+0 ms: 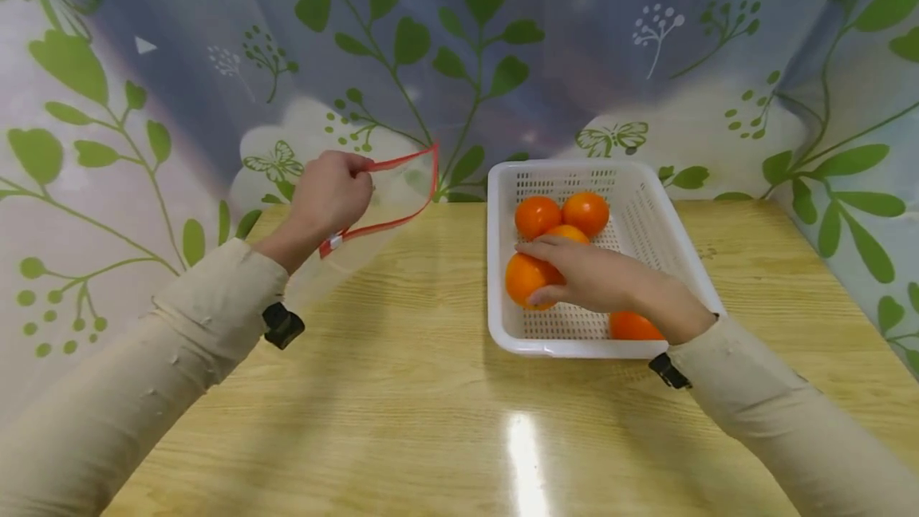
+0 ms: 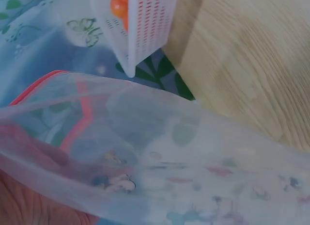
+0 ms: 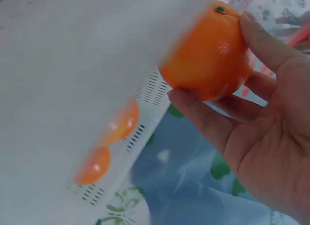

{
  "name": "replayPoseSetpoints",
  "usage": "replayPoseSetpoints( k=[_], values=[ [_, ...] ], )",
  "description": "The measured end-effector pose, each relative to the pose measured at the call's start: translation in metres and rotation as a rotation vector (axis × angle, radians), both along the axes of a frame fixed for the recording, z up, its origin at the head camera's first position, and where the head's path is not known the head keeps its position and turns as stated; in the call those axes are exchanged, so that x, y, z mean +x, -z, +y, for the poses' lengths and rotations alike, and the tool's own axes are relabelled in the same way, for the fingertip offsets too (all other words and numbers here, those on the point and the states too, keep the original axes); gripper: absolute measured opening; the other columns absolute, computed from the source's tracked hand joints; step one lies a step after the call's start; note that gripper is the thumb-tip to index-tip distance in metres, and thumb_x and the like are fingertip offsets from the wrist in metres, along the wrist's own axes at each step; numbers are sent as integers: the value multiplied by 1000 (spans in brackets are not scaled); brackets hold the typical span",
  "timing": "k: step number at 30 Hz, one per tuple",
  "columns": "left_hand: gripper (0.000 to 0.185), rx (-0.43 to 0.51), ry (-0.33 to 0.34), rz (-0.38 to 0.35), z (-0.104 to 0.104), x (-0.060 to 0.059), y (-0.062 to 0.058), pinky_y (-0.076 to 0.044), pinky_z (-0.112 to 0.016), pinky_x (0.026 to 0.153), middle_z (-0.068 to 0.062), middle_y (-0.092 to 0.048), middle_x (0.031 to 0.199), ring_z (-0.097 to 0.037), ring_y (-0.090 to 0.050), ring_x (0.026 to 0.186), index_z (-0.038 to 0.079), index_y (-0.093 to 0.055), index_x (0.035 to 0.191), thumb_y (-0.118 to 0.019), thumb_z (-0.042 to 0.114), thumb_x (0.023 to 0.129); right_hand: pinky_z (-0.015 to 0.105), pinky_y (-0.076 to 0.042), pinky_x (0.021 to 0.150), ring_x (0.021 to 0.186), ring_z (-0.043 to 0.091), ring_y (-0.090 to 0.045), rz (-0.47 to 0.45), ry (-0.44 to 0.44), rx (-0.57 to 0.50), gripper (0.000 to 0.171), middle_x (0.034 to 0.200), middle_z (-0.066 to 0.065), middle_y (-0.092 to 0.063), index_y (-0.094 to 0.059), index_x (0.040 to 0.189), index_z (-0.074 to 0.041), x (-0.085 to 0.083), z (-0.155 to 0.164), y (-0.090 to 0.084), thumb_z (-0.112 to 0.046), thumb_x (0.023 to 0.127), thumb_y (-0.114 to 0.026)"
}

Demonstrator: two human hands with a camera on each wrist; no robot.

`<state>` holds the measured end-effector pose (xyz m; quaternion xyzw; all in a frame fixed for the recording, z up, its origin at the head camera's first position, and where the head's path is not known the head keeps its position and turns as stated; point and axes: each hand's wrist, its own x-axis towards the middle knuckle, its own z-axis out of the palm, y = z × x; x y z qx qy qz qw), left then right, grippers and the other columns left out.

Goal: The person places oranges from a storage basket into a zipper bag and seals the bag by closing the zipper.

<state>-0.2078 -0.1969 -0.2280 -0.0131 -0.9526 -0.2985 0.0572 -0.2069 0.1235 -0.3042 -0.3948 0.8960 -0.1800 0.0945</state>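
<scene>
My left hand pinches the rim of a see-through zip bag, holding it above the table's left side. The bag's red-edged mouth gapes toward the basket, and small coloured prints show on its film. Over the left part of a white basket, my right hand grips an orange between thumb and fingers. In the right wrist view this orange shows a green stem spot. Several other oranges lie in the basket, one partly hidden under the right wrist.
A wooden table carries the perforated basket at its right-hand side. Behind and on both sides hangs a curtain with green leaf and butterfly prints. A glare spot lies near the table's front.
</scene>
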Motion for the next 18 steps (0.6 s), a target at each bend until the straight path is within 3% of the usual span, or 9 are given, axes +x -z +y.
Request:
replayPoseSetpoints(
  k=[8, 13, 18],
  values=[
    [49, -25, -36, -38, 15, -7, 10, -20, -26, 41, -2, -42, 48, -10, -19, 39, 8, -50, 140, -31, 10, 95, 49, -32, 106, 132, 32, -36, 15, 46, -33, 72, 145, 16, -39, -39, 144, -3, 1, -2, -21, -35, 87, -70],
    [50, -44, -44, -63, 24, -11, 20, -24, -27, 44, -7, -53, 58, -10, -22, 41, 6, -47, 141, -29, 9, 95, 48, -38, 101, 125, 32, -42, 22, 63, -87, 71, 145, 15, -39, -39, 145, -4, 1, -5, -34, -34, 89, -69],
    [49, -57, -38, -37, 28, -13, 27, -27, -28, 47, -11, -56, 64, -10, -24, 43, 3, -51, 138, -30, 8, 94, 46, -39, 99, 121, 31, -45, 56, 120, -145, 74, 147, 17, -34, -32, 149, -6, -4, -14, -43, -34, 90, -68]
  ],
)
